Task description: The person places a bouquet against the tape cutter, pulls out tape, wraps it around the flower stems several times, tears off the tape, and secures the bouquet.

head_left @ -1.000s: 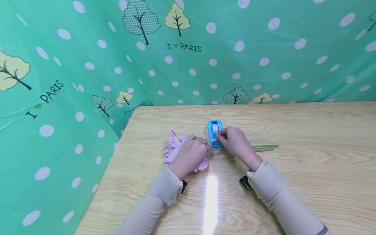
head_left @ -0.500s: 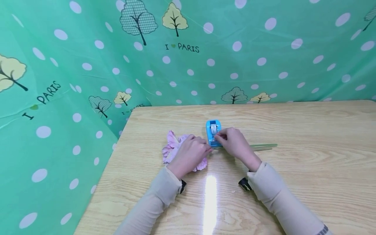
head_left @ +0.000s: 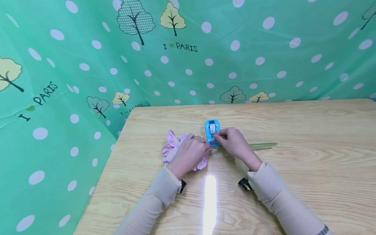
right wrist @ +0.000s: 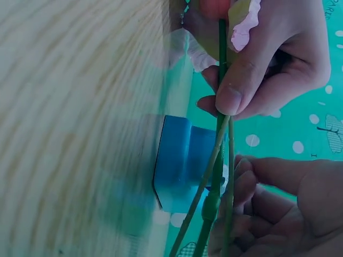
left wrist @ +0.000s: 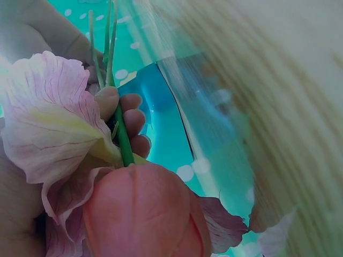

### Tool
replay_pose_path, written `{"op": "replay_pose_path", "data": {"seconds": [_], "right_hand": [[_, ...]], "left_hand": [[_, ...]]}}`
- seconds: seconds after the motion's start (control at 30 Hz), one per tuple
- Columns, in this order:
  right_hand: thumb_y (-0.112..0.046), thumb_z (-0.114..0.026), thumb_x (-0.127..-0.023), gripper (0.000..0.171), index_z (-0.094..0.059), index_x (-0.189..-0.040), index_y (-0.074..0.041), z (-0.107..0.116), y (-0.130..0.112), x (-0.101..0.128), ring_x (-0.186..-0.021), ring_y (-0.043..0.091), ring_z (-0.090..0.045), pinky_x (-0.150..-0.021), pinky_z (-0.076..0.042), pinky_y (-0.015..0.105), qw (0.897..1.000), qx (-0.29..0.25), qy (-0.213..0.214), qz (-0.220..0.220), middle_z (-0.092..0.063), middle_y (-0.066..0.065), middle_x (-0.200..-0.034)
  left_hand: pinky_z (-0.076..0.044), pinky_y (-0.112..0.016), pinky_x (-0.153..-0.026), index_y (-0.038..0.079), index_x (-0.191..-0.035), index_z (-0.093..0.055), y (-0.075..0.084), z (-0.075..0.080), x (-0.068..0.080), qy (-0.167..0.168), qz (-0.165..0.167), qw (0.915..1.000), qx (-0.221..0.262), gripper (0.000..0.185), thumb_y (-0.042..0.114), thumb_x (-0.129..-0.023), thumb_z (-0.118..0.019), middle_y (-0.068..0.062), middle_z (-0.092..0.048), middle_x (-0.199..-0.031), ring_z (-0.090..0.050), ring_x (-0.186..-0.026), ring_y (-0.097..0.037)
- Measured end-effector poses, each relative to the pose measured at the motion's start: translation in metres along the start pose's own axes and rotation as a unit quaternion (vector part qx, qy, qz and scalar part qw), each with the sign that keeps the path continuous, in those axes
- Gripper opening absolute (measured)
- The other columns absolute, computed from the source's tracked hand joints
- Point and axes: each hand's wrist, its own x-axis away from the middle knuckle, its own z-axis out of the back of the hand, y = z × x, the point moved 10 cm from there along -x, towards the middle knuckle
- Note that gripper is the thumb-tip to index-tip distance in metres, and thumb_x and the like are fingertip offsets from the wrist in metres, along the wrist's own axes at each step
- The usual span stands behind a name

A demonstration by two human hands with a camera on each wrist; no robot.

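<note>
Crosswise, the flowers lie near the table's left side: their pink petals (head_left: 169, 150) are at the left, and the long green stems (head_left: 263, 144) run rightward, nearly parallel to the far edge, ending past the right hand (head_left: 235, 143). The left hand (head_left: 191, 151) grips the stems just below the blooms, its thumb pressed along them in the right wrist view. In the left wrist view, a coral bud (left wrist: 144, 214) sits closest to the camera, the stems pointing away from it.

The blue tape dispenser (head_left: 208, 132) stands just beyond the stems, its long axis running from far to near, roughly square to theirs. The right hand's thumb and forefinger come together over its near end; I cannot tell whether tape is pinched between them.

Between dispenser and far edge is a strip of bare wood, with the green dotted cloth (head_left: 241, 62) rising behind. The table's (head_left: 317, 156) left edge slants fairly near the petals, while a broad stretch of wood extends right of the stem ends, and more lies between the forearms.
</note>
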Motion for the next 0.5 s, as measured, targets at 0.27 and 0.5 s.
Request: {"op": "replay_pose_path", "data": {"seconds": [0.27, 0.5], "right_hand": [[-0.015, -0.060, -0.099, 0.021, -0.075, -0.094, -0.002, 0.0045, -0.0002, 0.0062, -0.059, 0.014, -0.046, -0.052, -0.039, 0.024, 1.000, 0.008, 0.004, 0.009, -0.064, 0.011, -0.073], [-0.015, -0.061, -0.099, 0.020, -0.076, -0.098, -0.001, -0.0010, -0.0075, 0.0083, -0.057, 0.013, -0.046, -0.050, -0.039, 0.024, 1.000, 0.006, -0.005, 0.012, -0.066, 0.010, -0.073]], "left_hand": [[-0.045, -0.028, -0.077, 0.023, -0.094, -0.078, 0.0042, 0.0012, -0.0029, -0.001, -0.005, 0.9999, 0.015, 0.016, 0.033, -0.096, -0.066, 0.010, -0.073, -0.087, -0.065, -0.080, -0.008], [-0.046, -0.029, -0.078, 0.024, -0.093, -0.077, -0.0014, 0.0016, 0.0006, -0.007, 0.006, 0.9999, 0.011, 0.016, 0.034, -0.096, -0.066, 0.009, -0.074, -0.089, -0.066, -0.081, -0.008]]}}
